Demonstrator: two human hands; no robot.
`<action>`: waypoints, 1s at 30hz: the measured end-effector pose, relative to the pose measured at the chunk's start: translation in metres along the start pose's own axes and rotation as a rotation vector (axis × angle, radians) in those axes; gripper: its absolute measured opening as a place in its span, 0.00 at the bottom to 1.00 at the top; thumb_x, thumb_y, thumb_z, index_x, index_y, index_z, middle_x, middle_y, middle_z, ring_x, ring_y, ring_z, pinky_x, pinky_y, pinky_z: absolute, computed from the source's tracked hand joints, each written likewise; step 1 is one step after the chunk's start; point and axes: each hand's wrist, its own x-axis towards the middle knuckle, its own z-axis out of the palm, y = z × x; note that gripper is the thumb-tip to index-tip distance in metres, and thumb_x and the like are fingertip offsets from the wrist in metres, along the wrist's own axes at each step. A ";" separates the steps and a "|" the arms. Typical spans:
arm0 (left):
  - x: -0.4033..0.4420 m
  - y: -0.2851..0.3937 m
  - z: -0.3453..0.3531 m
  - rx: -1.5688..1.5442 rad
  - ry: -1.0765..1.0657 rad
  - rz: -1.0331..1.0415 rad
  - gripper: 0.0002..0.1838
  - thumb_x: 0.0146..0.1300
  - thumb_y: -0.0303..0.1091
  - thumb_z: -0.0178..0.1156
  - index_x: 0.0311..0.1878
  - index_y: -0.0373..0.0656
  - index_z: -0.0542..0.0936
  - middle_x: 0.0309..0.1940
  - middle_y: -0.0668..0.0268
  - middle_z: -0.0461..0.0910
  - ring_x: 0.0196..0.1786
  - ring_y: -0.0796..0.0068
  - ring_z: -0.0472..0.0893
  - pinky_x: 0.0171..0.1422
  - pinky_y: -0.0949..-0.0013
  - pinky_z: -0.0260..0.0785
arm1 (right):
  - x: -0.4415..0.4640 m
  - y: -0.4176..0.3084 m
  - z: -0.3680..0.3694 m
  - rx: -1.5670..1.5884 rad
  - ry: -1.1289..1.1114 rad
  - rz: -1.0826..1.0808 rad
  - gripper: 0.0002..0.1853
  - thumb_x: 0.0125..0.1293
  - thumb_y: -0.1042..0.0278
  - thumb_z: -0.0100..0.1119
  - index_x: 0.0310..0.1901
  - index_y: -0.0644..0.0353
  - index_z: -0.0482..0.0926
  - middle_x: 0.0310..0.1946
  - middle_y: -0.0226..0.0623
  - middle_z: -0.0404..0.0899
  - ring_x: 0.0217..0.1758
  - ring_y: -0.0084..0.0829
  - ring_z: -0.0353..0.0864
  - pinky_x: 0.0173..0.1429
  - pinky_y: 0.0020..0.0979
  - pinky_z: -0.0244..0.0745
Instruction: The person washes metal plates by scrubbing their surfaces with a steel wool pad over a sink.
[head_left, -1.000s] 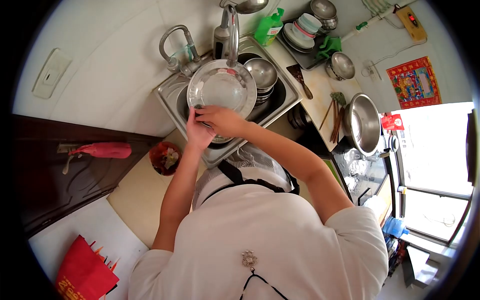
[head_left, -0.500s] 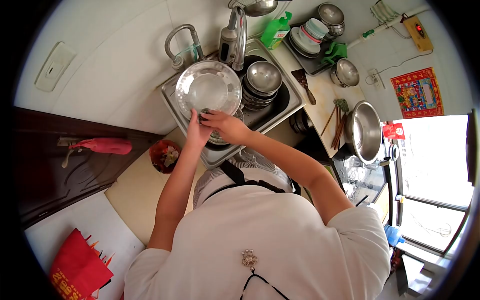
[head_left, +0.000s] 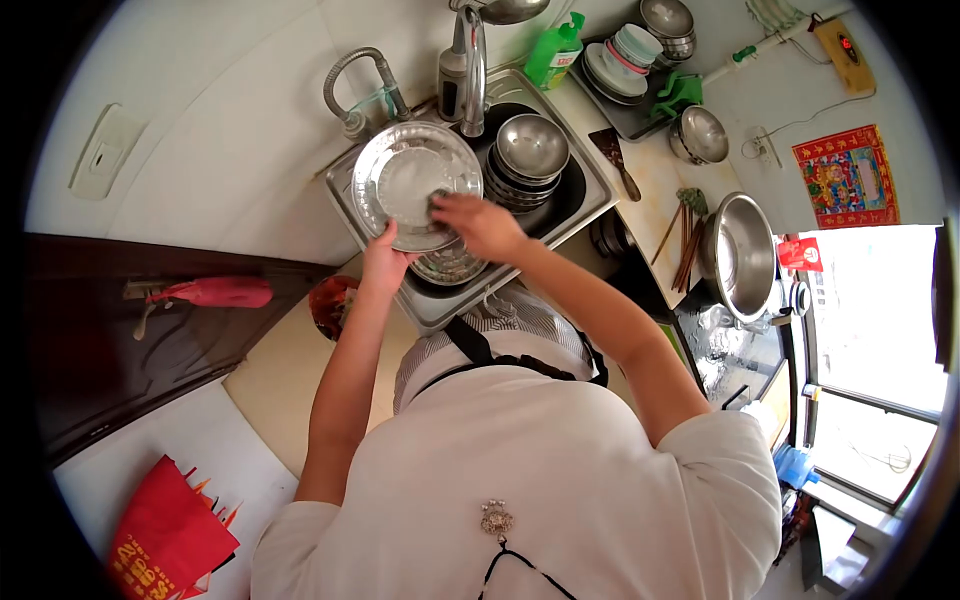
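Note:
My left hand [head_left: 385, 264] grips the near rim of a shiny metal plate [head_left: 402, 178], thumb on its inner face. The plate is tilted up over the left part of the sink [head_left: 598, 203]. My right hand [head_left: 484, 226], slightly blurred, is closed round a dark scouring pad [head_left: 438, 202] and presses it against the plate's right side. Below the plate sits another metal dish [head_left: 450, 266], partly covered by it. To the right, a stack of metal bowls [head_left: 531, 147] stands in the sink basin.
A faucet [head_left: 473, 80] rises behind the sink, with a green soap bottle [head_left: 553, 52] beside it. On the right counter are a spatula [head_left: 615, 160], chopsticks [head_left: 687, 255], a large metal basin [head_left: 745, 255] and a tray of dishes [head_left: 632, 115]. A red bin [head_left: 330, 308] is at lower left.
My right hand has moved right and slightly up across the plate with the scouring pad, away from my left hand. My left hand still holds the rim, slightly lower.

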 end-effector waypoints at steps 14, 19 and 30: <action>-0.013 0.023 0.011 0.366 0.116 -0.068 0.18 0.65 0.35 0.54 0.54 0.37 0.69 0.49 0.58 0.75 0.48 0.62 0.78 0.47 0.56 0.75 | -0.008 0.039 0.010 -0.140 -0.009 0.127 0.23 0.55 0.74 0.50 0.55 0.55 0.72 0.63 0.38 0.64 0.66 0.42 0.62 0.68 0.44 0.57; -0.006 0.012 0.015 0.361 0.087 -0.042 0.17 0.64 0.33 0.55 0.52 0.35 0.70 0.47 0.57 0.76 0.44 0.62 0.80 0.44 0.56 0.78 | -0.007 0.008 0.046 0.069 0.069 0.015 0.25 0.57 0.72 0.51 0.59 0.56 0.66 0.66 0.45 0.58 0.69 0.48 0.55 0.71 0.44 0.51; -0.018 -0.009 0.021 0.375 0.131 -0.110 0.14 0.61 0.29 0.56 0.49 0.37 0.71 0.41 0.58 0.79 0.39 0.64 0.82 0.39 0.59 0.78 | 0.018 0.047 0.036 -0.108 0.125 0.197 0.28 0.62 0.67 0.48 0.64 0.58 0.57 0.65 0.43 0.57 0.69 0.43 0.54 0.70 0.47 0.48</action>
